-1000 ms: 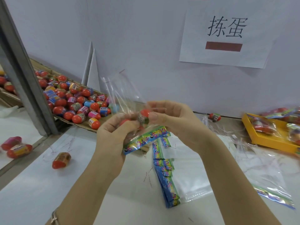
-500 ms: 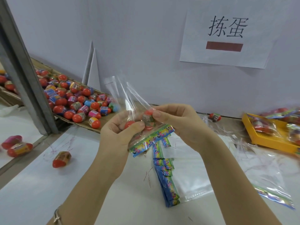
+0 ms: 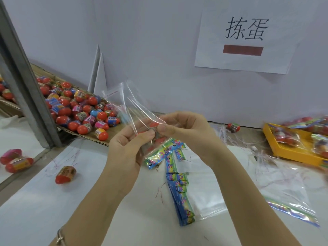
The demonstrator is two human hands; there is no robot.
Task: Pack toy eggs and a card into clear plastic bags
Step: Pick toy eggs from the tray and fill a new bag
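A white paper sign (image 3: 245, 35) on the wall behind the table reads "拣蛋" in black, with a solid brown-red bar printed under it. The wrappers on the toy eggs carry barcodes and small print too fine to read, and the lettering on the bright cards is blurred. Both hands are raised over the middle of the table (image 3: 35, 201), palms turned toward each other and almost touching. The left hand (image 3: 127, 148) and the right hand (image 3: 184, 128) each pinch the clear plastic bag (image 3: 140, 112) between thumb and fingers. Its open mouth stands upward and away; red toy eggs (image 3: 154, 124) sit inside at the fingertips, with a card (image 3: 162, 152) slanting below them. A pile of eggs (image 3: 76, 107) lies on cardboard at the far left edge, a stack of cards (image 3: 179, 192) lies just under the hands, and a yellow tray (image 3: 292, 155) sits at the right edge.
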